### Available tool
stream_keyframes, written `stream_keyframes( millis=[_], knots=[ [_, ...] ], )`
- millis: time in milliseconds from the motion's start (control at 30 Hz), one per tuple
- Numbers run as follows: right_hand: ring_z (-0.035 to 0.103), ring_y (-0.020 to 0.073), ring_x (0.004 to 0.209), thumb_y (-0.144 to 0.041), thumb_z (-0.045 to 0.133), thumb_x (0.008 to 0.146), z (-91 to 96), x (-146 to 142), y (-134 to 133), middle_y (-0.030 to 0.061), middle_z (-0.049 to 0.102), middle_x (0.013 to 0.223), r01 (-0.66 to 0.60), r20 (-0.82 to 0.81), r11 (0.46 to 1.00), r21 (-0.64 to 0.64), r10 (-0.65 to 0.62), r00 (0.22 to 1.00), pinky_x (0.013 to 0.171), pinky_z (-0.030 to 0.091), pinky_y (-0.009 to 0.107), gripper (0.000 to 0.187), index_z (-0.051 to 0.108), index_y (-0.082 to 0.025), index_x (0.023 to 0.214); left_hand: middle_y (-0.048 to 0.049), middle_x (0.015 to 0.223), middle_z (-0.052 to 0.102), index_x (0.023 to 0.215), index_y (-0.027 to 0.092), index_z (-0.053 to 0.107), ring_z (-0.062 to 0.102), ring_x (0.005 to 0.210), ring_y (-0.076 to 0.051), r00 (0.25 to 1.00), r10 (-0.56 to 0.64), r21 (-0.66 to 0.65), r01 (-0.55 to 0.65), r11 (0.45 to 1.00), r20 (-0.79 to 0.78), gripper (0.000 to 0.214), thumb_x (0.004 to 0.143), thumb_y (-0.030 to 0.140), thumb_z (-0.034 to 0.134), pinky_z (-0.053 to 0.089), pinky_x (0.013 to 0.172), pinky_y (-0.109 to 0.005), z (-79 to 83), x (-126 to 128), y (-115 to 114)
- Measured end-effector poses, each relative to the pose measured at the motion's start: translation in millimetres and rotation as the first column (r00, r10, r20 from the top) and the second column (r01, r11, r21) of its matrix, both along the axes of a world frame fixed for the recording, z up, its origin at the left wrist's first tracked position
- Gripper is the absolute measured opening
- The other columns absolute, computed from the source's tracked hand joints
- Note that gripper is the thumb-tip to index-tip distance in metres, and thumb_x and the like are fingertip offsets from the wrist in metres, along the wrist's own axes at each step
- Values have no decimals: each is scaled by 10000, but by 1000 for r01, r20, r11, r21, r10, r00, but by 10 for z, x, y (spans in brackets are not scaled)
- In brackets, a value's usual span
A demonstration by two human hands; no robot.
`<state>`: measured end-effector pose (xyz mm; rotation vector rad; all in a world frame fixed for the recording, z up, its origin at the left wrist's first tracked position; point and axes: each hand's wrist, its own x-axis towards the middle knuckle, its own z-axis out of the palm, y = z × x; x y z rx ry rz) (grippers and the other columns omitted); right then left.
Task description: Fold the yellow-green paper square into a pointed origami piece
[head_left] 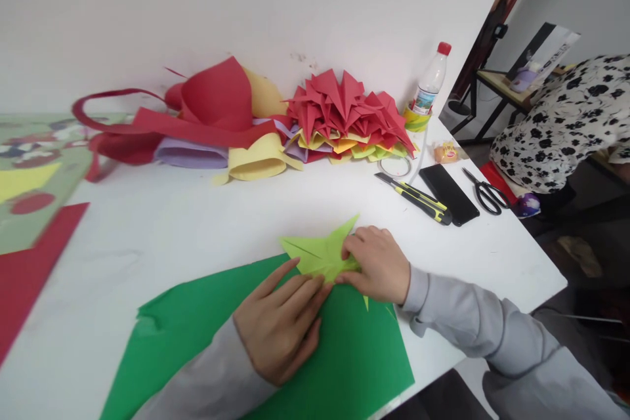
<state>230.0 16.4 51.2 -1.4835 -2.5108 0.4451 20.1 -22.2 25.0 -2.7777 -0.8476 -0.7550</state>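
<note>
A light green folded paper piece (pixel 319 252) with pointed tips lies on a large dark green sheet (pixel 197 315) on the white table (pixel 172 223). My left hand (pixel 283 325) rests flat on the dark green sheet, fingers stretched out, fingertips pressing the near edge of the folded piece. My right hand (pixel 377 262) is curled over the piece's right side, fingers pressed down on it. Both sleeves are grey.
A heap of folded red, yellow and green paper pieces (pixel 344 115) and curled red, yellow, purple sheets (pixel 216 121) lies by the wall. A bottle (pixel 430 82), utility knives (pixel 416 199), black phone (pixel 447 193), scissors (pixel 487 191) lie right. A person in black-and-white patterned clothes (pixel 561 125) sits beyond.
</note>
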Motion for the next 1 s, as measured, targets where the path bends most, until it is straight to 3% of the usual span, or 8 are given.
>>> stream_keyframes(
  millis=[200,467,767,1000],
  knots=[
    [544,225,904,-438,814,754,30,124,46,36,610,948,65,14,997,-46,-64,998,744,318,327,375,594,-208,953,-119,968,701,1060,89,681,638,904,-253,1000,-13,-10,13,1000,7,323,871,95,419,411,1040,-547,-18,-13,8],
    [562,215,900,-405,840,730,33,198,103,22,620,919,18,-41,996,-92,-22,999,734,337,314,377,611,-198,947,-125,974,689,1084,85,658,624,916,-261,1000,-22,-31,22,999,-13,321,882,99,408,404,1037,-557,-4,-11,0],
    [571,174,799,-306,850,729,20,290,158,3,604,841,-42,-129,991,-129,25,991,753,391,302,291,644,-186,896,-146,1022,684,1044,64,669,608,982,-281,998,-22,-12,22,1000,52,312,864,92,416,482,950,-493,-49,40,-18],
    [560,170,764,-354,721,859,-29,332,153,9,599,786,-113,-230,991,-66,95,968,737,404,302,175,679,-191,909,-148,1012,685,1035,69,667,609,966,-272,996,-1,-52,6,999,84,294,870,87,424,501,922,-475,-12,67,-33]
  ],
)
